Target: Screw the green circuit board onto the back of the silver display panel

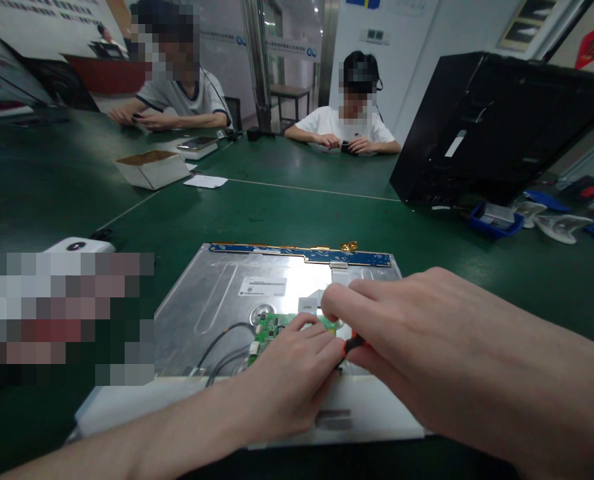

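A silver display panel [201,293] lies on the green table, with a blue circuit strip [277,253] along its far edge. On the panel sits a green circuit board [271,327], with dark cables running off its left side. My left hand [297,367] rests over the board, its fingers bent together; what they hold, if anything, is hidden. My right hand [391,327] is closed around a black and orange tool [354,343] just right of my left fingers. The tool's tip is hidden behind my hands.
A tilted black housing [497,127] stands at the right, near a blue tray [497,220] of small parts. An open white box [151,170] is at the back left. Two people sit across the table [277,207]. A white device [79,245] lies left.
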Tool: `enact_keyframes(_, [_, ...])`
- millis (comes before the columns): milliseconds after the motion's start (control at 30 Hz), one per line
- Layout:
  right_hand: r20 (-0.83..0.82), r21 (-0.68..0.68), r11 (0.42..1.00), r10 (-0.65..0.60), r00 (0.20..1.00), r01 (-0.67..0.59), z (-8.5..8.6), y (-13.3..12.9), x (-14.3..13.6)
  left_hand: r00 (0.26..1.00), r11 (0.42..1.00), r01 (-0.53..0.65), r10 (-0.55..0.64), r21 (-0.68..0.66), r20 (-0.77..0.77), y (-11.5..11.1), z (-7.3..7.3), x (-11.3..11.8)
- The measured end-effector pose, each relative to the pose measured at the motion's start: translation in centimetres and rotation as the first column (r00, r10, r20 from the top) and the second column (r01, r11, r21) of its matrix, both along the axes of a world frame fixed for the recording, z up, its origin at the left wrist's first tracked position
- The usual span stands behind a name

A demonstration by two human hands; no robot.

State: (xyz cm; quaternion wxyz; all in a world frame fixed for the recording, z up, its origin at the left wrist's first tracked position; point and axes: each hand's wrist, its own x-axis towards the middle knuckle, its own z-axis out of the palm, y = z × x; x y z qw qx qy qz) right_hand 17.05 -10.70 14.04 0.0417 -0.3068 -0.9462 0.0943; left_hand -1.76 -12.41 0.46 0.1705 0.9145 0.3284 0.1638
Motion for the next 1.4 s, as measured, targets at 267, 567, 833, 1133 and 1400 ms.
enact_keyframes(267, [0.022, -0.007, 1.0, -0.021, 1.0, 0.021, 0.48, -0.4, 0.14, 1.0, 1.0, 0.01, -0.01, -0.005, -0.016, 0.05, -0.12, -0.02])
enact_keyframes(567, [-0.029, -0.063, 0.998, 0.01, 1.0, -0.011, 0.11, -0.21, 0.01, 1.0, 1.0, 0.019, -0.019, 0.0, 0.0, -0.01, 0.21, -0.19])
enact_keyframes(833, [0.012, 0.006, 0.999, -0.046, 0.999, 0.046, -0.12, -0.09, 0.04, 1.0, 1.0, 0.013, -0.013, 0.019, -0.013, -0.08, -0.04, -0.14])
enact_keyframes(1133, [-0.027, -0.017, 1.0, 0.003, 1.0, -0.003, -0.08, -0.08, 0.13, 1.0, 1.0, 0.026, -0.026, 0.0, 0.007, 0.01, -0.02, -0.17])
enact_keyframes(1400, [0.014, 0.009, 0.999, -0.049, 0.999, 0.049, -0.06, -0.01, -0.13, 0.999, 1.0, 0.023, -0.023, -0.005, 0.035, -0.01, -0.02, -0.17])
